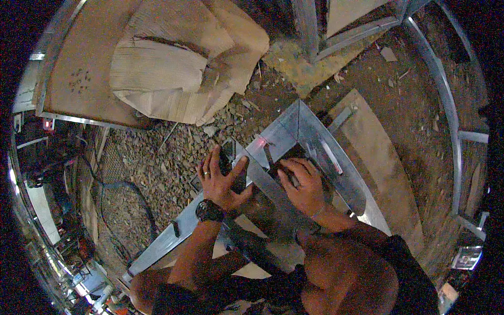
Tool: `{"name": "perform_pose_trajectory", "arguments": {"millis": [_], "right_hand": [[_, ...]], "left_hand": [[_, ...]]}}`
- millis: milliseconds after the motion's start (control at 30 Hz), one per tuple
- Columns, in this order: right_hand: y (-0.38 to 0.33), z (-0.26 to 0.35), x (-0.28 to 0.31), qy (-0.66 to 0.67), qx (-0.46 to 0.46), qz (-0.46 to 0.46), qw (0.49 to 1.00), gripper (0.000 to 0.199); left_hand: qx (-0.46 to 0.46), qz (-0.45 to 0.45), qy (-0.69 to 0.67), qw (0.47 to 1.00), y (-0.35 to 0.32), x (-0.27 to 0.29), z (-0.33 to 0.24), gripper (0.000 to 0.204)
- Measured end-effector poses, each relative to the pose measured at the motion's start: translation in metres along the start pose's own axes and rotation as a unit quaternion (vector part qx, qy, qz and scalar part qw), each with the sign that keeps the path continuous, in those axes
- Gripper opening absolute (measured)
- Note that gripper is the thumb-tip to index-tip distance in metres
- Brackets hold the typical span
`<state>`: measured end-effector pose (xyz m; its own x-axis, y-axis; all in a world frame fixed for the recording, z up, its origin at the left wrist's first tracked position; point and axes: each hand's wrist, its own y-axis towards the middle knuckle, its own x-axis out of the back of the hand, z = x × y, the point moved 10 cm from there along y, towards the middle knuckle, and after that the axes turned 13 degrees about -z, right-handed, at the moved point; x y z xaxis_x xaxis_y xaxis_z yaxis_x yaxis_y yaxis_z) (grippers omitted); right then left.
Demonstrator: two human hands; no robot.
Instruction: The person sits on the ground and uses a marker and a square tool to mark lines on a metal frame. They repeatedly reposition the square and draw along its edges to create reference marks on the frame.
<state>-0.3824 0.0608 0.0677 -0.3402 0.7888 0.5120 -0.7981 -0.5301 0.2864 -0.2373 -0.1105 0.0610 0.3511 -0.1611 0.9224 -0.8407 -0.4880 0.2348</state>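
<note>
Currently, we find the flat metal bar (272,188) lying between the two hands: right of the left fingers, left of the right fingers. Its long axis slants from beside the left forefinger's tip back toward the wearer's body, to the right. We judge the right hand (304,186) nearer to its middle, the left hand (218,184) nearer to its far end.

We note the left fingers spread wide, with a dark block (239,181) between thumb and forefinger; we cannot tell whether it is gripped. The right fingers are curled narrow over the inside of the metal frame (286,127); what they hold, if anything, we cannot tell.

Beyond the right fingertips, we record a red spot (261,142) on the frame. Right of that hand lies a pale stick (332,159). Gravel (173,176) lies left of the left fingers, with cardboard (157,68) farther beyond.
</note>
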Motion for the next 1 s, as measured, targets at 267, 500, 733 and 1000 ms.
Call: {"name": "perform_pose_trajectory", "arguments": {"millis": [267, 500, 733, 1000], "right_hand": [[-0.001, 0.017, -0.022, -0.064, 0.130, 0.145, 0.979, 0.040], [0.001, 0.011, -0.039, -0.095, 0.169, 0.184, 0.964, 0.039], [0.002, 0.012, -0.040, -0.101, 0.161, 0.199, 0.961, 0.031], [0.003, 0.012, -0.043, -0.105, 0.203, 0.209, 0.951, 0.032]], "left_hand": [[-0.006, 0.013, 0.009, 1.000, 0.001, -0.004, 0.002, 0.080], [-0.010, 0.016, 0.011, 1.000, -0.001, -0.007, 0.004, 0.083], [-0.012, 0.015, 0.019, 1.000, 0.000, -0.008, 0.002, 0.083], [-0.005, 0.020, -0.002, 1.000, -0.002, -0.011, 0.006, 0.083]]}}
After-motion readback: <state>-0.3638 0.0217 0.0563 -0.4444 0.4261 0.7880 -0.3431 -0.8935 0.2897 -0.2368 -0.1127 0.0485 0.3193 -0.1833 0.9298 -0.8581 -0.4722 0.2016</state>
